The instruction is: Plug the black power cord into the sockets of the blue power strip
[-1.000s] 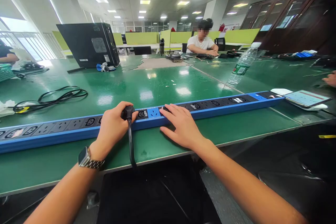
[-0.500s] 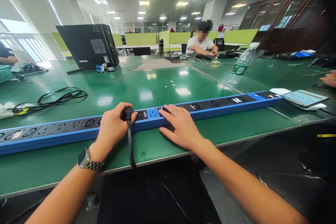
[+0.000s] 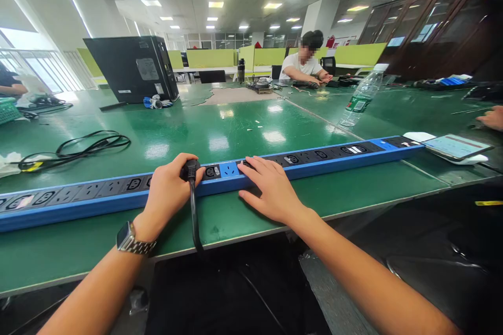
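A long blue power strip (image 3: 230,169) with black sockets lies across the green table (image 3: 231,212) near its front edge. My left hand (image 3: 168,183) is closed on a black plug (image 3: 191,168), thumb on its right side, fingers behind it. The plug sits at the strip's sockets; how deep it is in is hidden. From the plug a thick black cord (image 3: 195,220) runs down over the table edge. My right hand (image 3: 271,188) rests on the strip to the right of the plug, fingers outstretched and palm down, holding nothing.
A black computer case (image 3: 129,70) stands at the back left, with a coiled black cable (image 3: 98,141) nearer. A tilted plastic bottle (image 3: 359,99) and a phone (image 3: 458,145) are to the right. A person (image 3: 304,63) sits across the table; another hand (image 3: 491,117) shows at far right.
My hands, the plug and the strip stay as they were. The person across the table has shifted their head and lifted a hand slightly. The hand at far right moved a little.
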Tool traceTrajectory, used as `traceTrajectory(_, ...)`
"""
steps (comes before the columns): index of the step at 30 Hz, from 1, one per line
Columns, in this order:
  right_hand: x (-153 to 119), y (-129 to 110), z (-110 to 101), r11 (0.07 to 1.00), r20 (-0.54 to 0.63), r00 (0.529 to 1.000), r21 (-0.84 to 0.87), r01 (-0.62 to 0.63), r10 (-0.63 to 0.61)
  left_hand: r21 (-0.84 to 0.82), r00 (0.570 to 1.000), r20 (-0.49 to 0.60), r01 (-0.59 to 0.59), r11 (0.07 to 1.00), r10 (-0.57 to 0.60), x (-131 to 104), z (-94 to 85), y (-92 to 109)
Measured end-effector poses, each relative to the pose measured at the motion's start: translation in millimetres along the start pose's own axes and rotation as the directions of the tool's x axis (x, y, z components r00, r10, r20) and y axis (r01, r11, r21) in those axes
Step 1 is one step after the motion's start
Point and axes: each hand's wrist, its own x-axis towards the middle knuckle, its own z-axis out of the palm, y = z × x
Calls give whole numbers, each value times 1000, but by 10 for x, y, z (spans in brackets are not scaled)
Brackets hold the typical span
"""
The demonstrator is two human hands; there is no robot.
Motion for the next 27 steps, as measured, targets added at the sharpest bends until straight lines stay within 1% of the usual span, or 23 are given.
traceTrajectory(5, -3, 8, 11, 1000, -11, 1000, 1, 1, -1, 14, 1000, -12, -11, 1000, 11, 1, 3, 1)
traceTrajectory(9, -4, 9, 8, 1000, -7, 1000, 4, 3, -3, 31, 999, -40, 25, 999, -24, 11, -7, 14)
traceTrajectory(13, -4, 10, 5, 1000, -7, 1000, 16, 4, -4, 40, 998, -43, 47, 998, -46, 16, -27, 4)
traceTrajectory(18, -3, 12, 6, 1000, -9, 1000, 24, 6, -6, 46, 990, -37, 135, 990, -134, 20, -57, -44)
traceTrajectory(24, -2, 15, 3, 1000, 1, 1000, 11, 3, -3, 29, 990, -36, 139, 990, -138, 16, -134, -124)
traceTrajectory(27, -1, 18, 10, 1000, 1, 1000, 16, 8, -8, 55, 986, -58, 157, 986, -154, 6, -191, -200)
